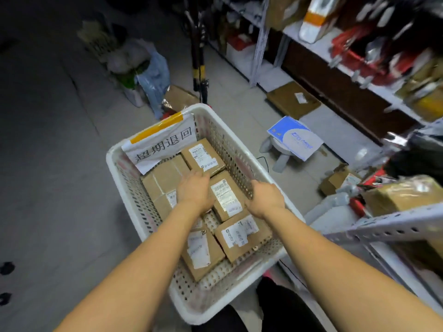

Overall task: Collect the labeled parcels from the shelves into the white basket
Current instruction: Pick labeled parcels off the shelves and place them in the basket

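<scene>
the white basket [112, 164] sits under both forearms, and the labeled parcels lie inside it as plain brown boxes with white stickers. the left hand [195, 188] lies palm down in the middle of the basket with its fingers straight and together, resting flat on the boxes and holding nothing. its fingertips reach the near edge of the far box [203, 155]. a taped pair of boxes [163, 180] lies just to its left, and the long box [226, 196] lies just to its right, between the two hands. the right hand [265, 196] is at the basket's right wall with its knuckles up and its fingers bent down out of sight, so i cannot tell whether it grips anything. below the wrists, nearer the person, two more boxes lie on the basket floor: the low box [201, 252] under the left forearm and the corner box [242, 234] beside it, below the right wrist. beyond the left fingertips a paper sign [163, 144] with an orange tape strip hangs on the far rim. to the right of the right hand stand shelves [395, 224] with wrapped goods, blurred.
</scene>
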